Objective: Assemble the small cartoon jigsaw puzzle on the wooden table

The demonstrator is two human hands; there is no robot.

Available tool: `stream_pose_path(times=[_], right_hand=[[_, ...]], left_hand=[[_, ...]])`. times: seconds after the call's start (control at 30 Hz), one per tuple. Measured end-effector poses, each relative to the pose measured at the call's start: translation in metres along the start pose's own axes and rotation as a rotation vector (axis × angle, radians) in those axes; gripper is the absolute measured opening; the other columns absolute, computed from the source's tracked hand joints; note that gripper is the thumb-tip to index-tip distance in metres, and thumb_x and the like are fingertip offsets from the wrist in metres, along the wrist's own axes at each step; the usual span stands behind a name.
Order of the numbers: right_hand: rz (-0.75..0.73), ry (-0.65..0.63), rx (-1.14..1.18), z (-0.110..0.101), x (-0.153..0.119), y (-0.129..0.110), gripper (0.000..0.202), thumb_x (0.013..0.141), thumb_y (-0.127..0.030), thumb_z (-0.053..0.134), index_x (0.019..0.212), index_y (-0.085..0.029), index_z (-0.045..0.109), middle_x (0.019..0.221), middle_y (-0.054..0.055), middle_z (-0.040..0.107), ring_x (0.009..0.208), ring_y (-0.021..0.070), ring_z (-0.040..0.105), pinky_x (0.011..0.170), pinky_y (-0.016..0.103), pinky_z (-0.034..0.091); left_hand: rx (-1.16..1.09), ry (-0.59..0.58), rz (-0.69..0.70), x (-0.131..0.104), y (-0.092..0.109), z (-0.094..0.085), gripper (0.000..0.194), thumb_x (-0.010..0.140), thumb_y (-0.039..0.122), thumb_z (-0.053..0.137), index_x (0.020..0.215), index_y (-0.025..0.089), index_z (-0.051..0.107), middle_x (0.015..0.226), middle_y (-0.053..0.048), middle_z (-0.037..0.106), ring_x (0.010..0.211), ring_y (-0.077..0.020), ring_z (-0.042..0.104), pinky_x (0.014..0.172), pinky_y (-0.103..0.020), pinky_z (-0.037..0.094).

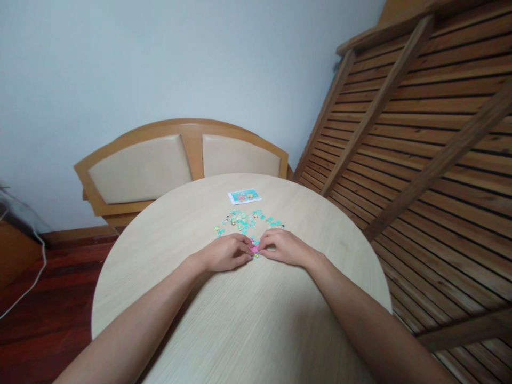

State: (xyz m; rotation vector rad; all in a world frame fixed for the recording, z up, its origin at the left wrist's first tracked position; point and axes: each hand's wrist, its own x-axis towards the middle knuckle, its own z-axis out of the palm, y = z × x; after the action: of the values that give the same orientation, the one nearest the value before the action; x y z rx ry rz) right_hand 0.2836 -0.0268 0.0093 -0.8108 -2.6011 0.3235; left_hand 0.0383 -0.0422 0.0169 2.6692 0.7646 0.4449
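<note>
A small cluster of pink jigsaw puzzle pieces [254,248] lies on the round table [224,330], between my two hands. My left hand [229,253] grips its left edge, fingers bent and fingertips on the pieces. From the other side my right hand [282,246] pinches the right edge with thumb and fingers. A yellowish piece [256,256] sits at the near edge of the cluster. Just beyond my hands, loose turquoise puzzle pieces [242,220] are scattered in a heap. Fingertips partly cover the pink pieces, so their joins cannot be made out.
Behind the heap lies a picture card [245,196] with a turquoise cartoon print. A wooden headboard [192,128] with cream panels stands against the wall past the table. Wooden slats [400,133] lean on the right. A white cable [42,256] hangs at the left.
</note>
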Motion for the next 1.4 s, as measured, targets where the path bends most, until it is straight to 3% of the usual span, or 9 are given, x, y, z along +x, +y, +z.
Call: stream_pose_path(times=[0.2, 0.33, 0.5, 0.6, 0.8, 0.93, 1.07, 1.27, 1.4], right_hand=[[0.002, -0.001, 0.033, -0.001, 0.0, -0.002, 0.013, 0.09, -0.026, 0.065, 0.095, -0.022, 0.077, 0.093, 0.005, 0.074, 0.091, 0.0185, 0.068, 0.086, 0.03, 0.049], [0.011, -0.001, 0.066, -0.002, 0.0, -0.003, 0.014, 0.092, -0.026, 0.063, 0.098, -0.022, 0.075, 0.095, 0.005, 0.074, 0.092, 0.0189, 0.067, 0.088, 0.032, 0.049], [0.086, 0.096, 0.028, -0.004, -0.006, 0.016, 0.016, 0.091, -0.021, 0.061, 0.103, -0.021, 0.072, 0.104, 0.007, 0.073, 0.104, 0.0215, 0.064, 0.098, 0.037, 0.047], [0.183, 0.158, -0.037, -0.005, -0.015, 0.033, 0.032, 0.088, -0.027, 0.066, 0.118, -0.021, 0.068, 0.124, 0.011, 0.066, 0.119, 0.0261, 0.057, 0.106, 0.044, 0.043], [0.489, 0.065, -0.122, 0.002, -0.027, 0.058, 0.059, 0.093, -0.047, 0.056, 0.143, -0.016, 0.051, 0.15, 0.018, 0.048, 0.141, 0.0332, 0.042, 0.117, 0.051, 0.032], [0.583, -0.015, -0.093, 0.008, -0.027, 0.061, 0.075, 0.093, -0.062, 0.049, 0.152, -0.018, 0.039, 0.161, 0.016, 0.032, 0.15, 0.0357, 0.025, 0.122, 0.053, 0.021], [0.586, -0.041, -0.069, 0.009, -0.025, 0.058, 0.084, 0.09, -0.069, 0.048, 0.156, -0.019, 0.032, 0.163, 0.015, 0.025, 0.152, 0.0362, 0.019, 0.123, 0.055, 0.016], [0.564, -0.024, -0.059, 0.006, -0.026, 0.056, 0.083, 0.087, -0.071, 0.052, 0.152, -0.022, 0.039, 0.162, 0.015, 0.03, 0.151, 0.0372, 0.021, 0.121, 0.058, 0.016], [0.517, 0.032, -0.057, 0.004, -0.026, 0.057, 0.069, 0.09, -0.063, 0.055, 0.143, -0.02, 0.047, 0.154, 0.015, 0.044, 0.146, 0.0338, 0.035, 0.12, 0.053, 0.024]], left_hand=[[-0.094, 0.072, -0.061, -0.004, -0.015, -0.011, 0.029, 0.099, 0.032, 0.047, 0.102, 0.021, 0.074, 0.108, -0.005, 0.074, 0.1, -0.0182, 0.067, 0.094, -0.03, 0.05], [0.068, 0.222, -0.26, -0.016, -0.043, -0.017, 0.03, 0.096, 0.035, 0.05, 0.111, 0.022, 0.072, 0.117, -0.007, 0.071, 0.109, -0.0212, 0.065, 0.1, -0.034, 0.048], [0.294, 0.24, -0.402, -0.031, -0.079, -0.015, 0.042, 0.09, 0.037, 0.055, 0.126, 0.016, 0.064, 0.135, -0.014, 0.06, 0.122, -0.028, 0.058, 0.109, -0.042, 0.043], [0.325, 0.257, -0.5, -0.036, -0.093, -0.013, 0.045, 0.091, 0.039, 0.053, 0.127, 0.013, 0.062, 0.135, -0.016, 0.059, 0.125, -0.0295, 0.055, 0.111, -0.045, 0.041], [0.329, 0.321, -0.602, -0.035, -0.101, -0.008, 0.042, 0.095, 0.045, 0.049, 0.118, 0.014, 0.064, 0.126, -0.015, 0.064, 0.118, -0.0289, 0.059, 0.107, -0.043, 0.044], [0.338, 0.34, -0.598, -0.029, -0.094, -0.001, 0.043, 0.093, 0.05, 0.052, 0.117, 0.016, 0.065, 0.124, -0.014, 0.066, 0.115, -0.0292, 0.061, 0.105, -0.043, 0.045], [0.367, 0.341, -0.549, -0.022, -0.084, 0.005, 0.051, 0.092, 0.055, 0.053, 0.125, 0.017, 0.062, 0.133, -0.014, 0.062, 0.125, -0.031, 0.056, 0.111, -0.046, 0.041], [0.331, 0.241, -0.235, -0.012, -0.073, 0.009, 0.044, 0.102, 0.044, 0.041, 0.136, 0.02, 0.057, 0.146, -0.011, 0.054, 0.141, -0.0254, 0.042, 0.122, -0.05, 0.027], [0.354, 0.238, -0.246, -0.011, -0.071, 0.008, 0.04, 0.101, 0.04, 0.042, 0.126, 0.019, 0.066, 0.136, -0.012, 0.062, 0.13, -0.0252, 0.054, 0.115, -0.047, 0.039]])
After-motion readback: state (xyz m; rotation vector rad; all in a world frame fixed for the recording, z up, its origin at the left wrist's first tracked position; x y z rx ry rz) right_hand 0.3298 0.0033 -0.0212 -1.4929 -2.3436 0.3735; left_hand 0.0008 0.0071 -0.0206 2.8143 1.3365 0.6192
